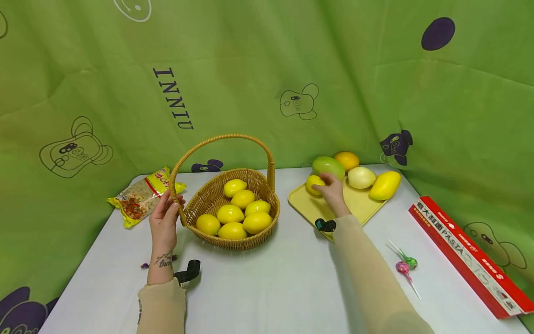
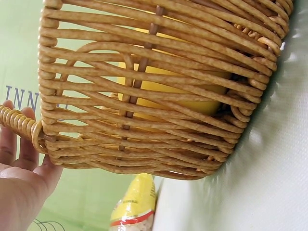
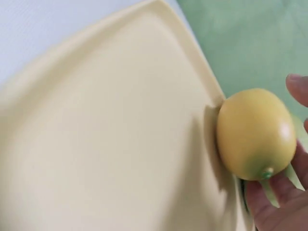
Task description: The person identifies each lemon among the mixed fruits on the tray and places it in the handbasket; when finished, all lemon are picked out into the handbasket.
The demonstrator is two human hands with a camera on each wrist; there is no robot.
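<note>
At the left my left hand holds the base of the handle of a wicker basket. In the left wrist view the fingers lie against that handle. Several lemons fill the basket's bottom. My right hand is at a single lemon by the far left edge of a pale yellow tray. Its fingers curl behind this lemon in the right wrist view, while the thumb shows a small gap there.
Around the tray's far side lie a green mango, an orange-yellow fruit, a pale fruit and a yellow mango. A red pasta box and two lollipops lie right. A yellow food bag lies behind the left hand.
</note>
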